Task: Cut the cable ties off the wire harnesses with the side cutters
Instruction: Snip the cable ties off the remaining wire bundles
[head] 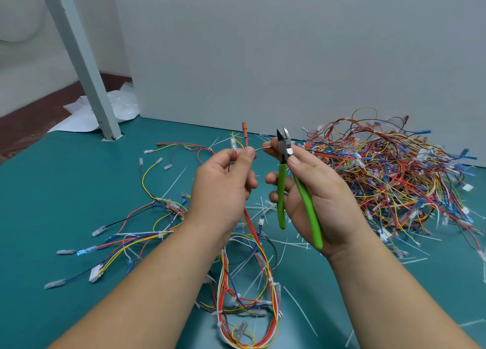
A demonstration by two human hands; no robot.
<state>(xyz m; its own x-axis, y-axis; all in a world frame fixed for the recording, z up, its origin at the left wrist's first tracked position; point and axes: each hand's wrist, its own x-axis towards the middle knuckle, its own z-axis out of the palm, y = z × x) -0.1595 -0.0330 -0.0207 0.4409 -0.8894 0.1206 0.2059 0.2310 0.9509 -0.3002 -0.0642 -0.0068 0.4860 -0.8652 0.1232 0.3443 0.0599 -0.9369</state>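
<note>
My left hand (223,183) pinches a wire harness (247,259) near its top, where a red-capped lead and a clear connector stick up. The harness hangs down toward me in red, yellow, white and blue wires bound by white cable ties. My right hand (313,190) grips the green-handled side cutters (286,169), jaws pointing up and slightly parted. Its fingertips also pinch a thin white strand, seemingly a cable tie (263,148), that runs across to my left thumb.
A large tangled pile of harnesses (394,175) lies at the right against the white wall. A spread-out harness (147,230) lies at the left on the teal table (52,196). Cut white ties litter the surface. A grey post (86,67) stands at the back left.
</note>
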